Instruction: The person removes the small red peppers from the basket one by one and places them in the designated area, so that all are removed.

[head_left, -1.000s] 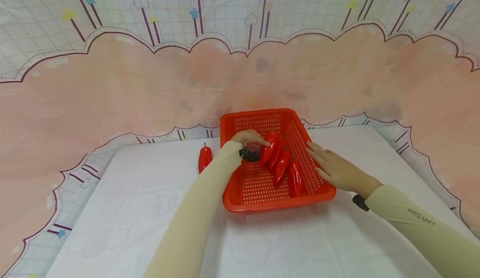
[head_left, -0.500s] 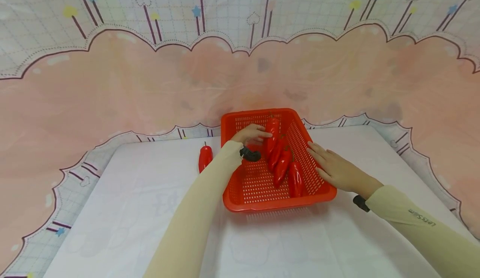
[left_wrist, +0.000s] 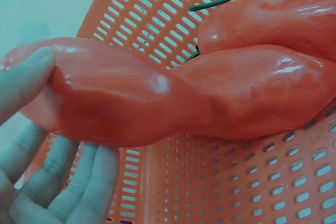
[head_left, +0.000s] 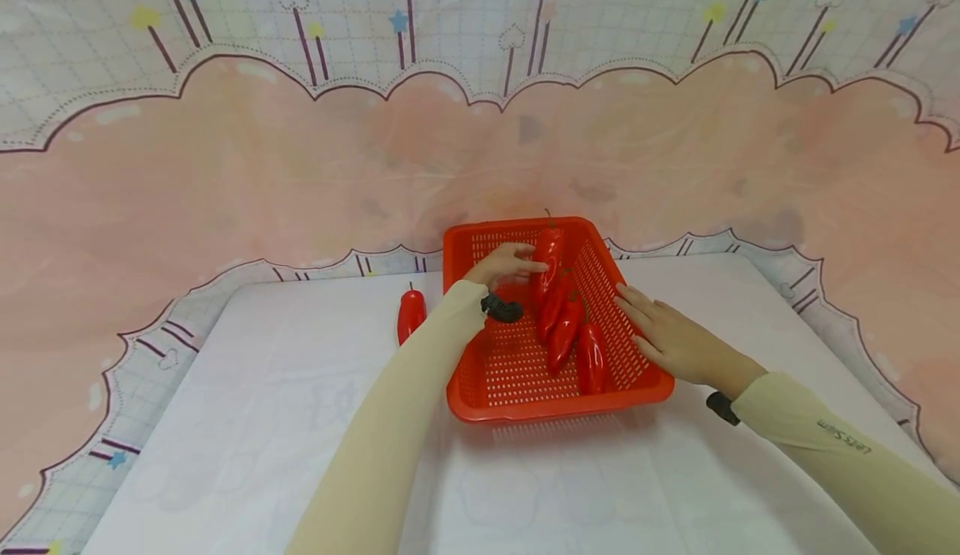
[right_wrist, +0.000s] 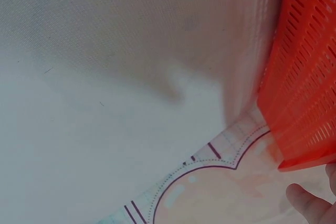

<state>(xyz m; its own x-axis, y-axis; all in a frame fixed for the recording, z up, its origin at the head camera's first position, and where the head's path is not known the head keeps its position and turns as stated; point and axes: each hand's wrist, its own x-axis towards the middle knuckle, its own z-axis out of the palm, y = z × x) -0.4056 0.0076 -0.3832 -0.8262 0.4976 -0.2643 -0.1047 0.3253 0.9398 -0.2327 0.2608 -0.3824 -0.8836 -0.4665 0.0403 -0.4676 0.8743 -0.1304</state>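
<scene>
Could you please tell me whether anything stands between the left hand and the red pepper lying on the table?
Yes: the basket's left wall. The left hand is inside that wall, its grip on another pepper, while the loose pepper lies outside on the table.

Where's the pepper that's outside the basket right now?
In the head view, the loose red pepper lies on the white table left of the red basket, its near end hidden by the left sleeve.
</scene>
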